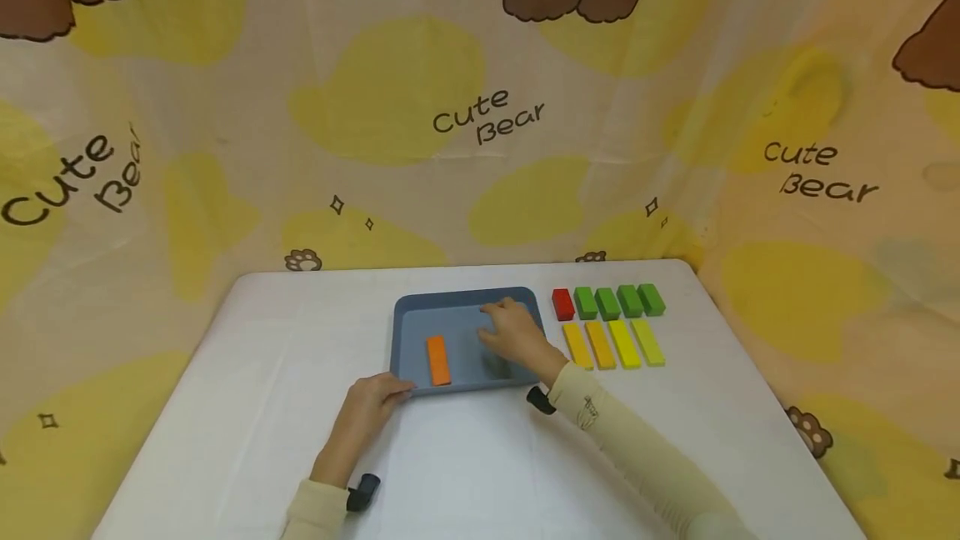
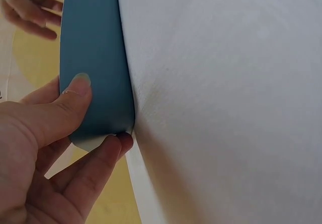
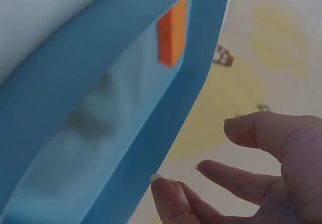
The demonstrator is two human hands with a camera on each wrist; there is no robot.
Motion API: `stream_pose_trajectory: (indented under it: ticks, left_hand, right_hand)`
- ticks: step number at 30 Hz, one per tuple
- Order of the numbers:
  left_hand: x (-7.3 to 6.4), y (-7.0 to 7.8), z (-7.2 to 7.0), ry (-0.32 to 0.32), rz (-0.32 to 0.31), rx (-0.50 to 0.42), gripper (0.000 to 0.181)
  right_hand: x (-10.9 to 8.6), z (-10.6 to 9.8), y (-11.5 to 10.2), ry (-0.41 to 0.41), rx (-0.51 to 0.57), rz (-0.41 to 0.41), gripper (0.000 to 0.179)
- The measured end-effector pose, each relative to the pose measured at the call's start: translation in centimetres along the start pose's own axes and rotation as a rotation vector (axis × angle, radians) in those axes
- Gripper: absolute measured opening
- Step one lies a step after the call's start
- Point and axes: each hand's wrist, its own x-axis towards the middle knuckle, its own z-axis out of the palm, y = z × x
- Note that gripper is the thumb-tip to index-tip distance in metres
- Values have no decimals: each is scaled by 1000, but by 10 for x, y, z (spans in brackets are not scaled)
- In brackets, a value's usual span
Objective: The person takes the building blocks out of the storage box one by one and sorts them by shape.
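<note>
A blue-grey tray (image 1: pixel 472 319) lies on the white table with one orange block (image 1: pixel 438 360) inside, toward its left. My left hand (image 1: pixel 372 397) grips the tray's near left corner; in the left wrist view its thumb (image 2: pixel 75 100) presses the tray's side wall (image 2: pixel 98 43) while the other fingers bend around the corner. Over the right half of the tray hovers my right hand (image 1: pixel 513 332), fingers spread and holding nothing. The right wrist view shows a gap between that thumb (image 3: pixel 256 131) and the fingers, with the orange block (image 3: pixel 173 32) farther off.
Right of the tray, a red block (image 1: pixel 562 304) stands at the left end of a row of several green blocks (image 1: pixel 607 303). In front of them lie two yellow-orange blocks (image 1: pixel 600 345) and two yellow ones (image 1: pixel 624 344). A printed cloth (image 1: pixel 420 190) surrounds the table.
</note>
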Motion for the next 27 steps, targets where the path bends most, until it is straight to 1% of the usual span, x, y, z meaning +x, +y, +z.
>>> stream_pose_trajectory:
  ticks: [3, 5, 10, 13, 15, 20, 23, 27]
  left_hand:
    - [0, 0, -2, 1, 1, -1, 14]
    - [1, 0, -4, -6, -1, -3, 14]
    - [3, -1, -4, -14, -6, -3, 13]
    - [1, 0, -4, -15, -15, -11, 13]
    - [0, 0, -4, -14, -23, -14, 13]
    - [0, 1, -3, -16, -28, -6, 12]
    - [0, 2, -3, -20, -32, -6, 11]
    - [1, 2, -2, -20, -34, -5, 12]
  right_hand:
    - [6, 10, -21, -36, -29, -10, 46]
    - [11, 18, -31, -51, -76, -20, 46]
    - [22, 39, -48, -60, -165, -66, 45]
    - [25, 48, -58, -73, -189, -79, 45]
    - [26, 53, -64, -86, -230, -85, 41]
    - [28, 64, -73, -98, -267, -90, 36]
    - [27, 68, -75, -109, -244, -76, 41]
    - [26, 72, -75, -119, -238, -64, 39]
